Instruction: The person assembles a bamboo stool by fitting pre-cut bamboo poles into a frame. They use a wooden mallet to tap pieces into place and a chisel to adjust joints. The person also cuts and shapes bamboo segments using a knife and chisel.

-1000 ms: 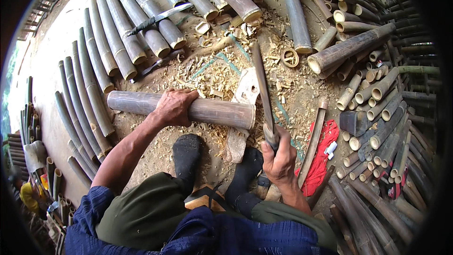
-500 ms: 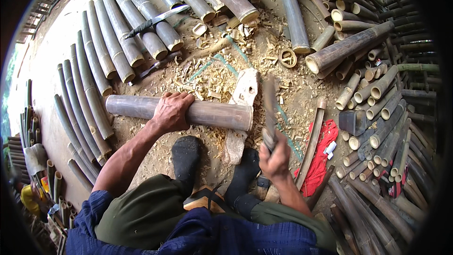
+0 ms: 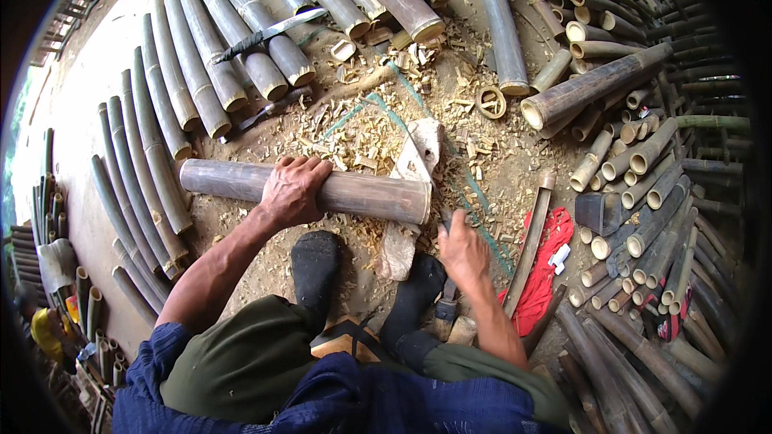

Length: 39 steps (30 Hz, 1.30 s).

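My left hand [image 3: 293, 190] grips a dark bamboo section [image 3: 374, 195] from above, near its middle. The section lies crosswise, its right end resting on a pale, rough wooden block [image 3: 398, 251]. In my right hand [image 3: 465, 253], just right of that end, is the handle of a machete [image 3: 445, 219]. Its blade is seen nearly edge-on as a thin line slanting up and left past the section's end, over the block. Whether the blade touches the bamboo I cannot tell.
Pale chips [image 3: 362, 133] litter the ground beyond the block. Long bamboo sections [image 3: 189, 48] lie in a row at left and far. A black-handled knife [image 3: 269, 34] rests across them. A red cloth [image 3: 527, 309] and a split bamboo strip [image 3: 528, 245] lie at right, beside stacked bamboo [image 3: 655, 193].
My right hand has moved slightly up and left, and the machete blade has swung from upright beside the section to tilted left across its end. My left hand and the bamboo stay put.
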Each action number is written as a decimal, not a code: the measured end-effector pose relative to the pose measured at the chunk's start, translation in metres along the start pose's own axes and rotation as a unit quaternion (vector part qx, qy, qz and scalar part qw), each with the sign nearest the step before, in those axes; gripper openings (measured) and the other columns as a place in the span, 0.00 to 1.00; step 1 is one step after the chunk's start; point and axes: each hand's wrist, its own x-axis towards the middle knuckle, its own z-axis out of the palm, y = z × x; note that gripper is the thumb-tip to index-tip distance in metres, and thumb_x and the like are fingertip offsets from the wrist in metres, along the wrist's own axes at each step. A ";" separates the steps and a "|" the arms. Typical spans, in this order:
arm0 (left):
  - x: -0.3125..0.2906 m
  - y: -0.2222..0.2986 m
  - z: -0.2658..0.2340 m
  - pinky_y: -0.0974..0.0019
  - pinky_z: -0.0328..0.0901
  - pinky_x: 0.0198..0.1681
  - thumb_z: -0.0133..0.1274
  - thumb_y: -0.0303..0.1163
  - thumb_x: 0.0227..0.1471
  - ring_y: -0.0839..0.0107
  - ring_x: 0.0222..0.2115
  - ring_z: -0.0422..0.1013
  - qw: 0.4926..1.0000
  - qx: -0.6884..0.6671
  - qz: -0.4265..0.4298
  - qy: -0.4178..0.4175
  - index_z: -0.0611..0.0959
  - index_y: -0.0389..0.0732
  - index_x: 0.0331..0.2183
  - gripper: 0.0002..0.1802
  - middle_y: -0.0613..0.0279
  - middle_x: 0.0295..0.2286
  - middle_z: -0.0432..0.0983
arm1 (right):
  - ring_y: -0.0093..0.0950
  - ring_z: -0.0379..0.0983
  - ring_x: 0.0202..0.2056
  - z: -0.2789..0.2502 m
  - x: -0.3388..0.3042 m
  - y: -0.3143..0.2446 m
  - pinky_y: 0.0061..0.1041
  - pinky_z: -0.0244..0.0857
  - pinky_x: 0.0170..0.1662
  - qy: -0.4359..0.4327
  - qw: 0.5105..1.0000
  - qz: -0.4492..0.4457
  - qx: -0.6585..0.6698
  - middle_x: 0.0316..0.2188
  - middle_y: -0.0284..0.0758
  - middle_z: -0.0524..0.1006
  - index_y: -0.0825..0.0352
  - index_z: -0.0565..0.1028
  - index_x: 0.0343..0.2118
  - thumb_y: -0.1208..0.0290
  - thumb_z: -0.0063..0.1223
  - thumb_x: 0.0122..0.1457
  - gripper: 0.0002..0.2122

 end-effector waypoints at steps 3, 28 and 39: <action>-0.009 -0.003 -0.005 0.51 0.66 0.52 0.67 0.33 0.33 0.55 0.45 0.75 1.000 0.016 -0.001 0.000 0.77 0.43 0.44 0.30 0.57 0.38 0.77 | 0.59 0.78 0.30 -0.021 -0.011 -0.009 0.52 0.70 0.31 0.015 0.996 -0.056 0.068 0.28 0.55 0.80 0.71 0.68 0.46 0.61 0.52 0.71 0.16; -0.001 0.005 -0.009 0.51 0.65 0.57 0.73 0.40 0.35 0.56 0.49 0.74 0.999 0.028 -0.027 -0.005 0.77 0.43 0.50 0.38 0.56 0.44 0.77 | 0.47 0.81 0.25 -0.014 -0.001 -0.019 0.44 0.72 0.26 0.085 0.988 -0.097 0.082 0.24 0.50 0.79 0.68 0.67 0.42 0.63 0.54 0.70 0.13; 0.023 -0.004 -0.026 0.48 0.62 0.58 0.73 0.40 0.26 0.59 0.46 0.78 0.984 -0.023 -0.037 -0.174 0.82 0.47 0.43 0.35 0.60 0.37 0.82 | 0.43 0.79 0.20 0.007 0.000 0.006 0.39 0.72 0.23 0.052 0.998 -0.023 -0.022 0.21 0.47 0.77 0.71 0.68 0.43 0.66 0.54 0.69 0.12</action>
